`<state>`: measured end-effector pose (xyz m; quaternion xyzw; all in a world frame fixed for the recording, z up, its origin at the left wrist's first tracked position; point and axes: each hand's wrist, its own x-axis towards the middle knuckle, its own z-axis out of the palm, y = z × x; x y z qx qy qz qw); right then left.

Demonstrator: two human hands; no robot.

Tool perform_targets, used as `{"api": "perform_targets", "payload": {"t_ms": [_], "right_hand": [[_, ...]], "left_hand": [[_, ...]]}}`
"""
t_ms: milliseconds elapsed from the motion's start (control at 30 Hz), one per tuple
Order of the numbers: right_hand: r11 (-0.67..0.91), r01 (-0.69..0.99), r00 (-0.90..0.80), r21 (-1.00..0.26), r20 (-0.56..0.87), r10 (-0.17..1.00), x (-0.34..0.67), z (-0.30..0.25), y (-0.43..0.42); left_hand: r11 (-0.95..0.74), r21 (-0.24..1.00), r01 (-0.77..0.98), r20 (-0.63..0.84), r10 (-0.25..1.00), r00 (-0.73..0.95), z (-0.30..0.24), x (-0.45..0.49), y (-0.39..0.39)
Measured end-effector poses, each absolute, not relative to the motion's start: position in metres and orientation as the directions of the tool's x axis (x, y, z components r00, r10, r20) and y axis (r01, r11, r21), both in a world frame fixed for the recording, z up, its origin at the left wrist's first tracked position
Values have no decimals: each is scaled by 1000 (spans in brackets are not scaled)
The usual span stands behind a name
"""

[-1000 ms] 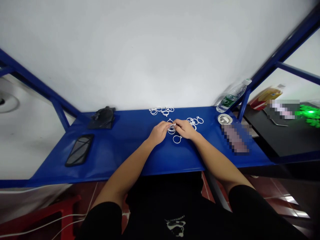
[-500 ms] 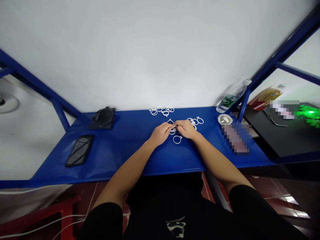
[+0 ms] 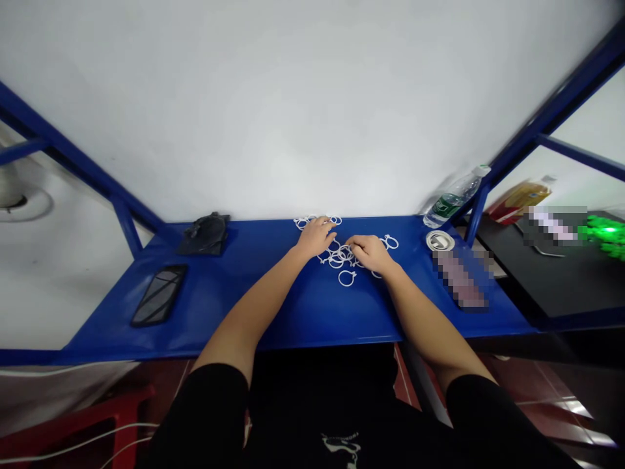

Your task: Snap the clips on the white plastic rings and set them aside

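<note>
White plastic curtain rings point(image 3: 347, 279), each with a small tab, lie on the blue tabletop point(image 3: 234, 286). Several overlap in a pile point(image 3: 336, 261) between my hands. My left hand point(image 3: 315, 238) reaches over the rings by the wall, its fingers stretched forward and thumb apart; its fingertips partly cover them. At the right side of the pile, my right hand point(image 3: 371, 253) is closed with curled fingers on a ring, which is mostly hidden. Another ring point(image 3: 392, 243) shows just beyond that hand.
A black phone point(image 3: 159, 295) and a crumpled black bag point(image 3: 209, 234) lie at the left. Toward the right are a water bottle point(image 3: 455, 197), a white tape-like roll point(image 3: 440, 241) and a blurred-out item point(image 3: 459, 280). Blue frame bars point(image 3: 131, 221) rise at both ends.
My hands were together, pinching at a ring. The left has moved away toward the back rings with its fingers opened; the right stays near the pile, where more rings are visible.
</note>
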<state>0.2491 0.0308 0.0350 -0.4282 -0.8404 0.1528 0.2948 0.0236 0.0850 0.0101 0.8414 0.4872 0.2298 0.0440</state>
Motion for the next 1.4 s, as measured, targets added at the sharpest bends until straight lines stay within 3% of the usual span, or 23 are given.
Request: {"api": "perform_targets", "payload": {"t_ms": [167, 333, 500, 633, 833, 967, 1067, 1200, 1300, 1400], "right_hand": [[541, 700, -419, -466, 346, 840, 252, 31, 35], [527, 709, -430, -469, 304, 850, 253, 27, 37], [525, 718, -424, -457, 311, 851, 248, 25, 38], [665, 651, -537, -365, 397, 744, 236, 20, 36], [657, 687, -622, -310, 216, 752, 224, 11, 30], [622, 717, -572, -315, 245, 783, 228, 16, 30], [630, 671, -546, -391, 315, 776, 230, 18, 31], [609, 571, -441, -551, 419, 793, 229, 17, 30], [585, 481, -381, -653, 445, 810, 229, 17, 27], [589, 393, -418, -706, 434, 798, 228, 16, 25]], "left_hand": [[-492, 169, 854, 156, 869, 469, 19, 45, 117], [-451, 140, 881, 119, 891, 437, 20, 29, 121], [-442, 121, 889, 130, 895, 427, 14, 3, 100], [-370, 78, 926, 210, 914, 347, 9, -6, 74], [-333, 77, 940, 283, 911, 300, 1, -11, 45], [-332, 127, 935, 365, 892, 268, -2, -13, 35], [-443, 168, 881, 510, 803, 307, -1, -13, 30], [-720, 150, 677, 705, 559, 438, 2, -5, 22], [-839, 111, 532, 762, 416, 497, 4, 6, 14], [-884, 103, 457, 776, 359, 518, 2, 13, 8]]}}
